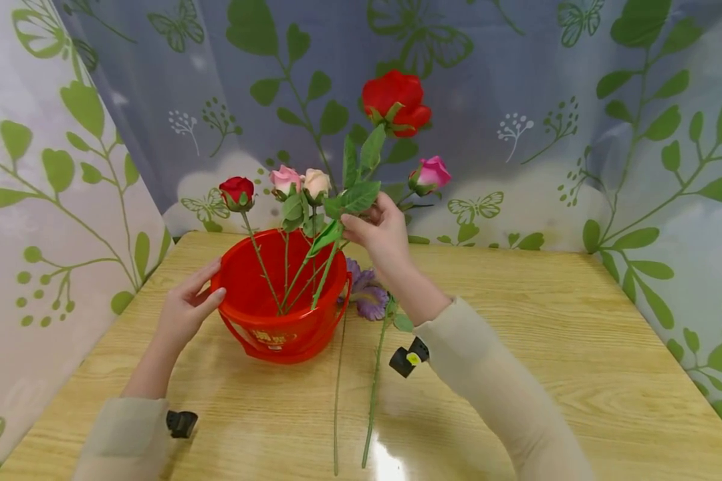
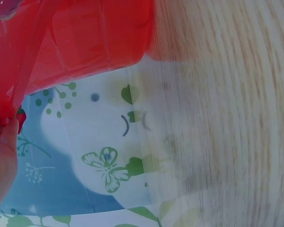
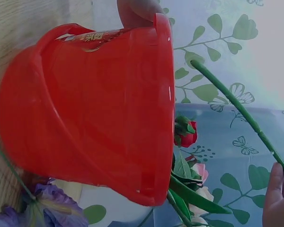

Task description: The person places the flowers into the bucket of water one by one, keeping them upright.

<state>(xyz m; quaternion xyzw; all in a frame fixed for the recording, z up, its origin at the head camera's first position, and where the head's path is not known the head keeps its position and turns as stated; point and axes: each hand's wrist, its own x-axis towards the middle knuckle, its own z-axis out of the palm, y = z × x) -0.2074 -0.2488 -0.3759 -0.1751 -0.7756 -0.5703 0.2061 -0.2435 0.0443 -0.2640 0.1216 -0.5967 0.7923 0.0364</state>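
Note:
A red plastic bucket (image 1: 289,341) stands upright on the table. My left hand (image 1: 186,304) rests against its rim at the left, thumb and fingers spread and fairly straight. The right hand (image 1: 382,234) pinches the leafy stem of a large red rose (image 1: 397,103) over the bucket's right side. In the right wrist view, the cut end of that green stem (image 3: 232,97) hangs free above the rim. Standing in the bucket are a smaller red rose (image 1: 238,194), a pink rose (image 1: 285,179) and a cream rose (image 1: 316,184). A magenta rose (image 1: 431,175) leans right, its lower stem hidden behind my right hand.
Right of the bucket, a purple iris (image 1: 370,297) lies on the wood-grain table (image 1: 517,374). Beside it lies a thorny green stem (image 1: 374,394) with leaves, its upper end hidden by my right arm. A leaf-patterned curtain (image 1: 487,100) hangs behind the table.

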